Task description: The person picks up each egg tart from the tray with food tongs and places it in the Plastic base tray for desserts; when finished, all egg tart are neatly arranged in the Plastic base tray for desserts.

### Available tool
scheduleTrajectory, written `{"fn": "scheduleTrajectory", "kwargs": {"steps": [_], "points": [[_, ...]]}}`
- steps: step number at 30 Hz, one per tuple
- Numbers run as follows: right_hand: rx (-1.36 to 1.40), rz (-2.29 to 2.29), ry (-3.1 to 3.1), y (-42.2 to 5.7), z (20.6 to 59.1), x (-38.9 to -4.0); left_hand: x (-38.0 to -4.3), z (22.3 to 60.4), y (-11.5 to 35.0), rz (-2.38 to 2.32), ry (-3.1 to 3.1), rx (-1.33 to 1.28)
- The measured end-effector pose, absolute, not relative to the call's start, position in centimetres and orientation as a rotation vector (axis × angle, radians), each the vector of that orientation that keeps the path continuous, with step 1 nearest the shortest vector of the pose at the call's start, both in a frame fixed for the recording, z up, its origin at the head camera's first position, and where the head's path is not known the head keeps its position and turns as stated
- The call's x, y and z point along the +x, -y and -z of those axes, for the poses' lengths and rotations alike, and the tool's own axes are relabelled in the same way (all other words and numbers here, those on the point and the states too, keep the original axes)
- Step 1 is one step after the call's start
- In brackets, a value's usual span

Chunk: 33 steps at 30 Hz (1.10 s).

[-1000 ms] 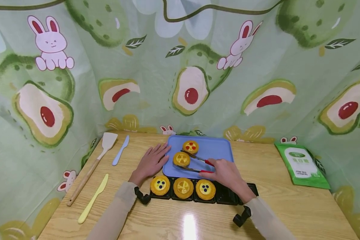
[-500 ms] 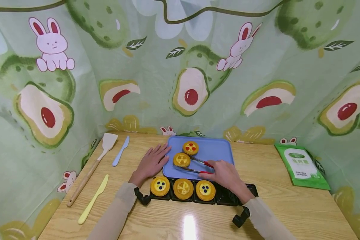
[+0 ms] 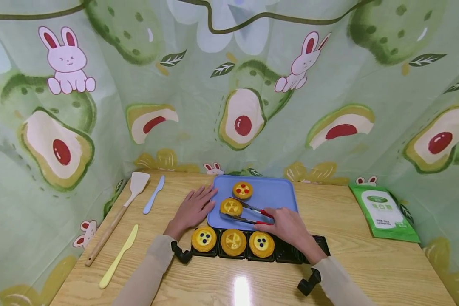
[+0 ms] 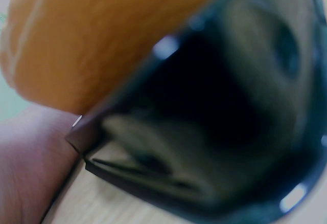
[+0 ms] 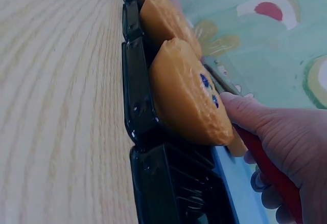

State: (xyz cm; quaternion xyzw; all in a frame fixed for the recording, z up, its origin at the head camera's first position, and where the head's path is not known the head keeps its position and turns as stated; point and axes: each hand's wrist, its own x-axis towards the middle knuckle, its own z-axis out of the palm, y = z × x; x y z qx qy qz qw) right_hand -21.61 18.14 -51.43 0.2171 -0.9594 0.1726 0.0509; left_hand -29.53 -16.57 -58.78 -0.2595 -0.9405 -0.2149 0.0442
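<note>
In the head view my right hand [image 3: 288, 227] grips tongs with red handles [image 3: 267, 213]. The tongs' arms lie on either side of an egg tart [image 3: 231, 207] with a wedge pattern on top. That tart is on a blue tray [image 3: 279, 197], just in front of another tart with red dots [image 3: 242, 191]. My left hand [image 3: 193, 211] lies flat at the tray's left edge, fingers straight and touching the rim. The right wrist view shows the right hand [image 5: 291, 137] around the red handle, beside a tart with blue berries [image 5: 186, 93].
A black compartment tray [image 3: 288, 253] in front of the blue tray holds three tarts. A spatula [image 3: 127, 202], a blue knife [image 3: 154, 194] and a yellow knife [image 3: 119, 256] lie left. A green packet [image 3: 384, 212] lies right, and a printed cloth [image 3: 199, 85] stands behind.
The tongs' arms have drawn slightly closer together around the wedge-patterned tart. The whole head view has tilted up a little. The left hand stays in place.
</note>
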Motion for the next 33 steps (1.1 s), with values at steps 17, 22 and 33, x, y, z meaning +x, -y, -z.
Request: {"fn": "scheduleTrajectory", "kwargs": {"steps": [17, 22, 33], "points": [[0.542, -0.479, 2.801, -21.4, 48.1, -17.4, -29.3, 58.8, 16.4, 0.662, 2.883, -0.789], [0.470, -0.495, 2.816, -23.0, 47.3, -16.0, -29.3, 58.7, 16.4, 0.676, 2.867, -0.783], [0.235, -0.507, 2.902, -26.3, 46.1, -12.2, -29.5, 58.7, 16.5, 0.649, 2.894, -0.779]]}}
